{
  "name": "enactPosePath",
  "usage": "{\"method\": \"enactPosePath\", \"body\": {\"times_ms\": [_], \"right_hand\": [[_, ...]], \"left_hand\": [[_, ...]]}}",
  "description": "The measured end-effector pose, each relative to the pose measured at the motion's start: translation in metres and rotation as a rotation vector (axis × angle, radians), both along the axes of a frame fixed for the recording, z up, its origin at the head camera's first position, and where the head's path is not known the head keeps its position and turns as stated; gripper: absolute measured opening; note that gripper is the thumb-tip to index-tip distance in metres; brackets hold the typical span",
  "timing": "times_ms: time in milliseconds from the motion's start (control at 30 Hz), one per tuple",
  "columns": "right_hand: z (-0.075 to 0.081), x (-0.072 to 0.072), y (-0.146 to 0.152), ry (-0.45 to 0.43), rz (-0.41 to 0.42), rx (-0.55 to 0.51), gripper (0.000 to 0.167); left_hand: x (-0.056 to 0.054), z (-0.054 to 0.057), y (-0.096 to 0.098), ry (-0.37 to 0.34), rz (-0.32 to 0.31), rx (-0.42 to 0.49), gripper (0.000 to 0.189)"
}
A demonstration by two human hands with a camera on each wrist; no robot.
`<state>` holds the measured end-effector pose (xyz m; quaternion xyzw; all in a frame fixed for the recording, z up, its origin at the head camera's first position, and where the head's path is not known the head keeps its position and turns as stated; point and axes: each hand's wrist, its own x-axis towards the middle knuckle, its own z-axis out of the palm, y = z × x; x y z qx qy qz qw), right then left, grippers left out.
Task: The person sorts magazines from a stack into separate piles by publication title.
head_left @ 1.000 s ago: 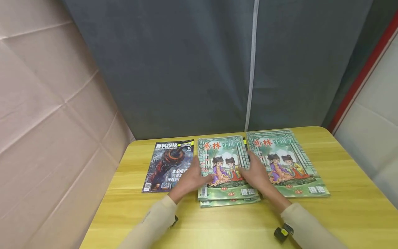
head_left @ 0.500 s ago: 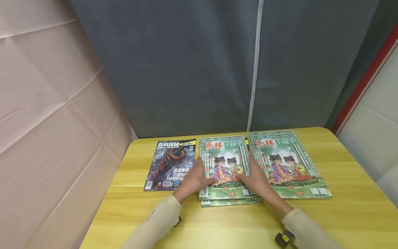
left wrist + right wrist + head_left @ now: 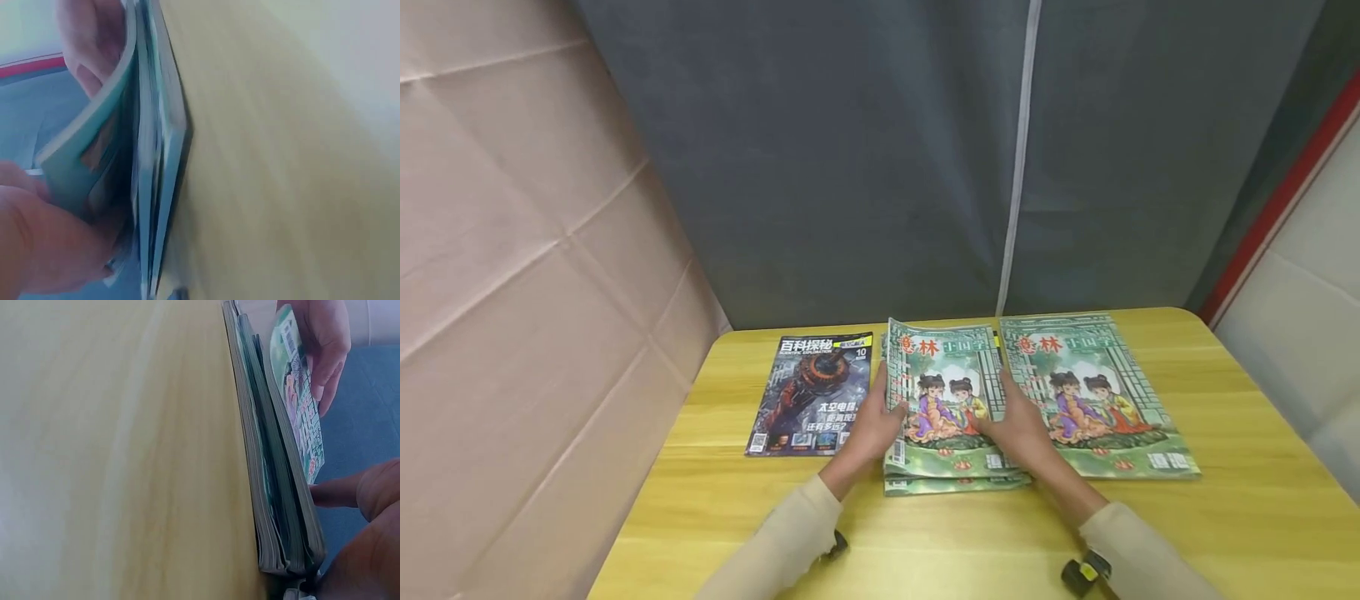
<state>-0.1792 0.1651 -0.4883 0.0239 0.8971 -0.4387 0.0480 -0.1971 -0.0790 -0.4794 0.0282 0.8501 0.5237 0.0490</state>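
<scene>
A green magazine with two cartoon figures tops a small stack in the middle of the table. Its left side is lifted and bowed, held by my left hand with the thumb on the cover. My right hand grips the right edge, thumb on the cover and fingers hidden at the side. Beneath, the lower magazines stick out at the front. In the left wrist view a gap separates the bent magazine from those under it. The right wrist view shows the thick page edges lying together near my right thumb.
To the left lies a dark science magazine. Another stack of the same green magazines lies close on the right. The yellow wooden table ends at a grey curtain, with a pale cloth wall on the left.
My left hand has raised and bent the left side of the top magazine, which lay flat before. My right hand stays at the right edge.
</scene>
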Motion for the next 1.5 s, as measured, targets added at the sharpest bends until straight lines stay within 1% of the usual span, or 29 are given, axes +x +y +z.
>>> {"method": "enactPosePath", "body": {"times_ms": [100,200,300,333,400,467,567,633,700,800,933,1000,1067,1133,1233,1333,1433,1500], "right_hand": [[0.001,-0.001,-0.002,-0.005,-0.008,-0.026,0.111],[0.000,-0.001,-0.002,-0.005,-0.015,-0.049,0.110],[0.000,-0.002,0.001,-0.026,-0.019,-0.078,0.106],[0.001,-0.002,0.003,-0.034,-0.015,-0.089,0.104],[0.003,-0.004,0.008,-0.054,-0.001,-0.113,0.099],[0.007,-0.006,0.014,-0.081,0.015,-0.176,0.095],[0.014,-0.008,0.024,-0.122,0.028,-0.339,0.088],[0.017,-0.009,0.031,-0.154,0.015,-0.455,0.083],[0.019,-0.010,0.038,-0.180,0.002,-0.538,0.080],[0.019,-0.010,0.047,-0.199,-0.027,-0.582,0.075],[0.017,-0.011,0.061,-0.209,-0.052,-0.704,0.074],[0.016,-0.012,0.069,-0.213,-0.057,-0.754,0.076],[0.016,-0.013,0.077,-0.214,-0.050,-0.759,0.078],[0.015,-0.014,0.086,-0.213,-0.048,-0.734,0.079],[0.014,-0.014,0.101,-0.210,-0.041,-0.713,0.080],[0.013,-0.011,0.117,-0.204,-0.056,-0.686,0.080],[0.015,-0.006,0.136,-0.199,-0.066,-0.624,0.079],[0.016,-0.002,0.149,-0.206,-0.070,-0.616,0.080]], "left_hand": [[-0.005,-0.003,0.001,-0.040,0.055,0.164,0.083],[-0.008,-0.007,0.002,-0.075,0.073,0.307,0.081],[-0.008,-0.009,0.002,-0.089,0.091,0.448,0.079],[-0.008,-0.009,0.003,-0.086,0.089,0.488,0.079],[-0.006,-0.007,0.005,-0.076,0.096,0.537,0.079],[-0.004,-0.004,0.007,-0.067,0.103,0.577,0.078],[-0.006,0.000,0.011,-0.048,0.102,0.608,0.078],[-0.007,0.002,0.014,-0.039,0.095,0.630,0.077],[-0.008,0.005,0.019,-0.022,0.083,0.654,0.077],[-0.008,0.009,0.027,-0.017,0.071,0.702,0.076],[-0.010,0.012,0.040,-0.017,0.062,0.751,0.075],[-0.010,0.013,0.046,-0.018,0.053,0.752,0.075],[-0.010,0.015,0.052,-0.034,0.053,0.750,0.075],[-0.009,0.015,0.058,-0.045,0.053,0.739,0.074],[-0.007,0.013,0.067,-0.065,0.050,0.723,0.074],[-0.005,0.007,0.078,-0.090,0.033,0.709,0.075],[-0.001,-0.001,0.094,-0.125,0.013,0.710,0.076],[0.003,-0.005,0.105,-0.145,0.003,0.719,0.077]]}}
